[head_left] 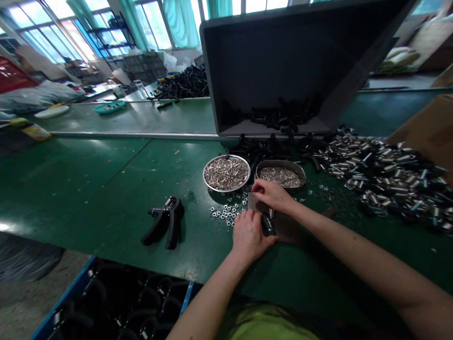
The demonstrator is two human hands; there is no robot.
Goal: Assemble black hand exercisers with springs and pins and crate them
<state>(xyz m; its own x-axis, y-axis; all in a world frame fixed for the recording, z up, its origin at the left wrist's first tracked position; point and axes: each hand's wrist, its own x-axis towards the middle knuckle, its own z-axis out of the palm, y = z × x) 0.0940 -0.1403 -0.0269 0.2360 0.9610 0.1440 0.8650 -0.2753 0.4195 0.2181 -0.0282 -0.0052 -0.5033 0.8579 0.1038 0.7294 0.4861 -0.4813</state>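
Note:
My left hand (249, 236) is wrapped round a black plastic part (268, 224) with a metal spring showing at its top. The part is held against a flat brown plate (288, 226) on the table. Just above it, my right hand (272, 193) has its fingers pinched together, and whatever may be in them is hidden. An oval tin (299, 167) of tiny metal pieces stands right behind those fingers. To the left is a round metal dish (205, 182) heaped with small pins. Loose nuts (226, 215) lie beside my left hand. Farther left rests a black hand grip strengthener (164, 222).
A large grey bin (212, 80) lies tipped behind the dishes, with black parts (262, 146) spilling out. Piled springs and handles (385, 174) cover the right side, near a cardboard box (428, 127). Below the table's front edge sits a blue crate (187, 295) of black grips.

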